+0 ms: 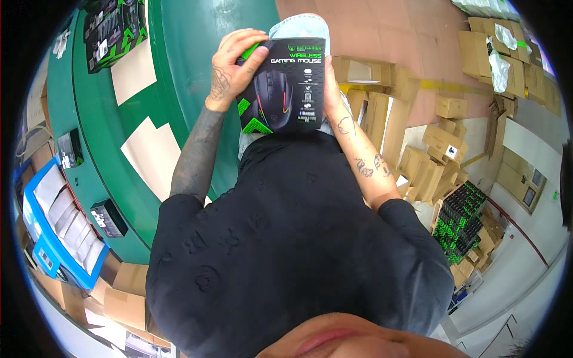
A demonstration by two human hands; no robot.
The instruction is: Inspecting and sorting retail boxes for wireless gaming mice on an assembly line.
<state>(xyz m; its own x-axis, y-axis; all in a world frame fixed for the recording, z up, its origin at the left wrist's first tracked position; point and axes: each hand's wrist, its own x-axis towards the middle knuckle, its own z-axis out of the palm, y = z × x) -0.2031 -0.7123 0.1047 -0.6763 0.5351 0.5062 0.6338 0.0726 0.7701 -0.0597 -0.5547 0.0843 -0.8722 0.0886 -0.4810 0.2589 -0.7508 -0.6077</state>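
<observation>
In front of my chest is a black and green computer mouse box (305,83), its printed face with a picture of a mouse turned up toward me. My left hand (236,68) grips its upper left corner, with the thumb lying on the front face and the fingers over the top edge. Along the right edge, my right hand (330,89) holds the box from the side; most of its fingers are hidden behind it. Light blue jeans (301,25) show beyond the box's top edge.
To the left runs a green table (203,71) with cardboard sheets (152,152), black boxes (113,36) and small dark boxes (108,218). A blue bin (39,206) holds white pieces. Cartons (376,119) crowd the right floor, near stacked black-green boxes (456,224).
</observation>
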